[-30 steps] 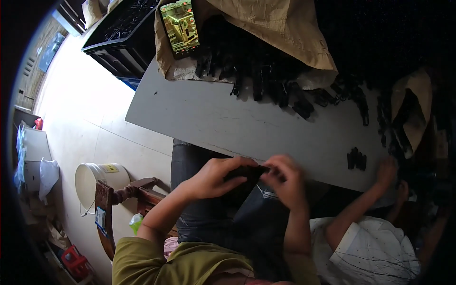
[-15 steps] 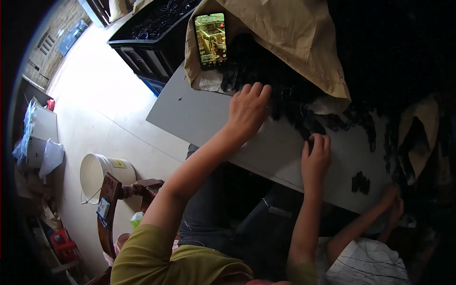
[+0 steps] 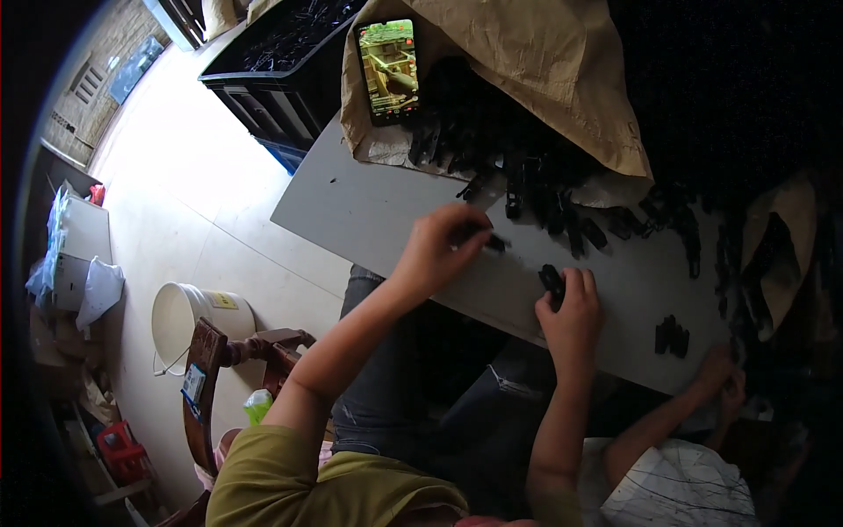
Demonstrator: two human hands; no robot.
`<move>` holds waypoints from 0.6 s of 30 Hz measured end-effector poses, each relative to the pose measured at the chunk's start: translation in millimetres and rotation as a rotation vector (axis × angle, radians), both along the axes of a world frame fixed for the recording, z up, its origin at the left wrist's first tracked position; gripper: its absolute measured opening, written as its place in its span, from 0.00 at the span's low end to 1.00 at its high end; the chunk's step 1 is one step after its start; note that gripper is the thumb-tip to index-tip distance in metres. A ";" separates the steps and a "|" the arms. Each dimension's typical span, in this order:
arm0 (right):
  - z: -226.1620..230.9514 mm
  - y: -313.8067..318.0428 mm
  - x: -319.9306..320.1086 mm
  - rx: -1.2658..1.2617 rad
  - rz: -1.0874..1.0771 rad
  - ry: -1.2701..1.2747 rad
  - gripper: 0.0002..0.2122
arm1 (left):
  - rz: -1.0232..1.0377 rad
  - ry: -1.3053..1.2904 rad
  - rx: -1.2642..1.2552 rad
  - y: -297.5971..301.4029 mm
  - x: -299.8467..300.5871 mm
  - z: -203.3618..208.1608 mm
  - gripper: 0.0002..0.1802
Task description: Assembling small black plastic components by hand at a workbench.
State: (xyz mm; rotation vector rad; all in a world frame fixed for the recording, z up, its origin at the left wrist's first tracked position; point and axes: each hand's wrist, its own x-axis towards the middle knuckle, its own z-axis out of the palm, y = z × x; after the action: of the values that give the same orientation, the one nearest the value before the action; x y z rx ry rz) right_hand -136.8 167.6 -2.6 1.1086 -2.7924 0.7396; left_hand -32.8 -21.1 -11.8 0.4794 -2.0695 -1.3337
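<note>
A thin black part [image 3: 497, 241] sticks out from the closed fingers of my left hand [image 3: 439, 246], which is above the table's near edge. To its right, my right hand [image 3: 572, 312] grips a chunkier black part [image 3: 551, 281] between thumb and fingers. Their exact kind is too dark to make out. Just beyond both hands, many similar black parts [image 3: 514, 189] spill from an open brown paper sack [image 3: 553, 70] onto the grey table [image 3: 351, 198]. A few more black parts [image 3: 672, 337] lie in a small group to the right of my right hand.
A lit phone [image 3: 389, 75] rests on the sack. Another person's hands [image 3: 724, 378] work at the table's right end. Left of the table stand a black crate [image 3: 263, 97] full of parts, a white bucket [image 3: 176, 321] and a wooden chair [image 3: 204, 360].
My left hand has drawn back from the pile toward me, carrying a thin black part. My right hand has shifted slightly left and nearer, with a black part now showing in it.
</note>
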 end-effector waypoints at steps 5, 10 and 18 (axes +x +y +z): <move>4.7 5.8 10.8 -0.284 0.080 -0.363 0.13 | -0.190 -0.089 0.229 21.2 10.0 -2.5 0.09; 5.3 -2.6 30.2 -0.335 0.211 -0.199 0.15 | -0.201 -0.109 0.219 38.3 7.2 -1.9 0.09; 5.5 6.9 32.6 -0.224 0.252 -0.023 0.16 | -0.197 -0.104 0.191 46.0 6.0 4.4 0.10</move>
State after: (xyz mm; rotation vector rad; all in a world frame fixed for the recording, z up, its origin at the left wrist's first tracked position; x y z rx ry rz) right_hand -104.2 174.5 2.9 1.4267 -2.5335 1.0621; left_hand -26.8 24.9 -7.3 0.4432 -2.1283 -1.6653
